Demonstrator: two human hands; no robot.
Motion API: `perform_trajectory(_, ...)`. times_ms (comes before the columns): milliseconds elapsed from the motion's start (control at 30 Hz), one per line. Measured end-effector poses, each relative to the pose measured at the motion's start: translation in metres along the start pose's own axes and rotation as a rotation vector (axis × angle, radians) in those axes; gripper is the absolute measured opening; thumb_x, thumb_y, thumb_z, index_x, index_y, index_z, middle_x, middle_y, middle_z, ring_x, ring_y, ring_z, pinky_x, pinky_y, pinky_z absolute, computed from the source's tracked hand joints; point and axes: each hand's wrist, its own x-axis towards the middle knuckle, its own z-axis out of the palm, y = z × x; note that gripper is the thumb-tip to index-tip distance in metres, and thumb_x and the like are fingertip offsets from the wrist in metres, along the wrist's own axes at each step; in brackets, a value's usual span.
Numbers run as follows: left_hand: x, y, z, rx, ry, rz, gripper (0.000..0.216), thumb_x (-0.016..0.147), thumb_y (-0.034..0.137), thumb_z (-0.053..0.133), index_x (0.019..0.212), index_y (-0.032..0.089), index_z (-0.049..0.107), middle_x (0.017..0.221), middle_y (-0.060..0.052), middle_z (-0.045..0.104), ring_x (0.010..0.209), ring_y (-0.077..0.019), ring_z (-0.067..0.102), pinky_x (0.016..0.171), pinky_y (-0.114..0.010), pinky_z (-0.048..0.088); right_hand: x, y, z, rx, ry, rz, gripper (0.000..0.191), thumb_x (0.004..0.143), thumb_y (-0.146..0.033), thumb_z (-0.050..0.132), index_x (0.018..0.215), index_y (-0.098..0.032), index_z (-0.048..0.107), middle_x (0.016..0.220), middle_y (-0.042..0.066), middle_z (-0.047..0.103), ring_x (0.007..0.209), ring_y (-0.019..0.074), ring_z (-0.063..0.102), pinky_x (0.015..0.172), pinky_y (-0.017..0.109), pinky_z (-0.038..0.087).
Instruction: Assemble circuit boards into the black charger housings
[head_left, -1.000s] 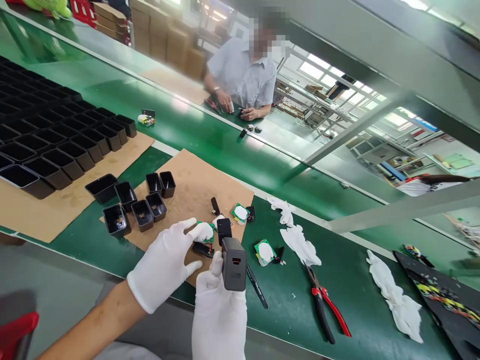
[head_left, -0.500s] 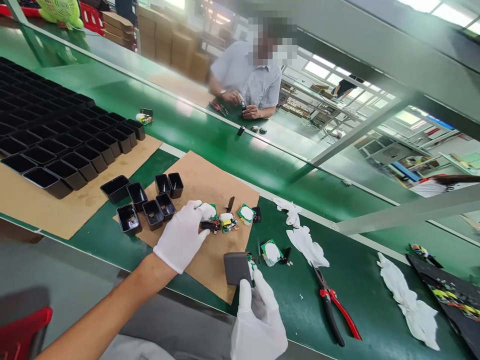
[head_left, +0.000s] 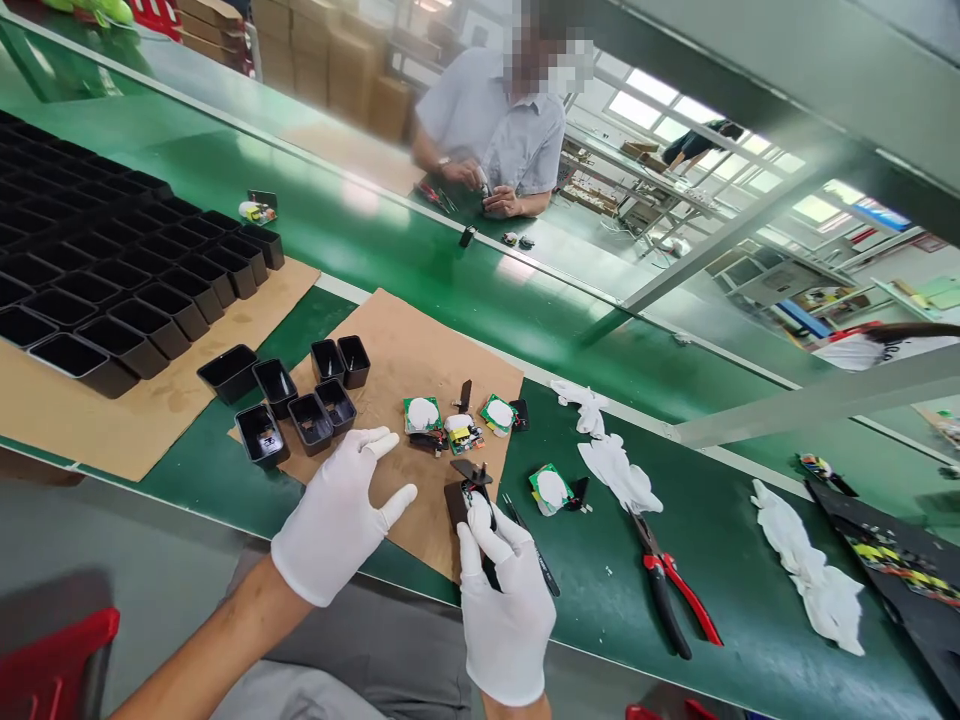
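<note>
Both my hands wear white gloves. My right hand (head_left: 504, 590) is closed round a black charger (head_left: 463, 494) with its plug prongs up, held over the near edge of a brown cardboard sheet (head_left: 409, 345). My left hand (head_left: 339, 515) hovers open just left of it, fingers spread, holding nothing. Small green circuit boards with white pads (head_left: 422, 412) lie on the cardboard just beyond my hands. A few loose black plastic shells (head_left: 311, 420) stand to the left.
Rows of black shells (head_left: 112, 290) fill the left. Red-handled pliers (head_left: 667, 590), a dark pen-like tool (head_left: 536, 555), white rags (head_left: 814, 585) and another circuit board (head_left: 551, 488) lie on the green belt (head_left: 675, 520) to the right. A person (head_left: 491, 130) works across the line.
My left hand drew back from the circuit boards and opened. My right hand turned the charger, first laid flat, now with its prongs up and nearer the boards.
</note>
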Motion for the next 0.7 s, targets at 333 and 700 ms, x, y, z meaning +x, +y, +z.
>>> perform_trajectory(333,-0.001,0.001,-0.0022,-0.039,-0.007,0.001,0.047,0.096,0.026,0.073,0.138,0.019,0.054,0.133,-0.015,0.066,0.125,-0.0326,0.071,0.109,-0.051,0.06,-0.0017,0.0054,-0.0023,0.07,-0.058,0.141,0.051,0.101,-0.029,0.071,0.149,-0.018,0.059,0.122,0.011,0.08,0.1,0.0198,0.081,0.093,0.032,0.065)
perform_trajectory(700,-0.0021,0.0001,-0.0023,-0.037,-0.011,0.011,0.045,0.097,0.028,0.073,0.137,0.018,0.056,0.133,-0.015,0.066,0.126,-0.0336,0.07,0.11,-0.052,0.059,-0.0026,0.0056,0.0005,0.101,-0.071,0.069,0.042,0.102,-0.02,0.068,0.144,-0.022,0.064,0.125,0.01,0.079,0.113,0.0209,0.078,0.102,0.036,0.064)
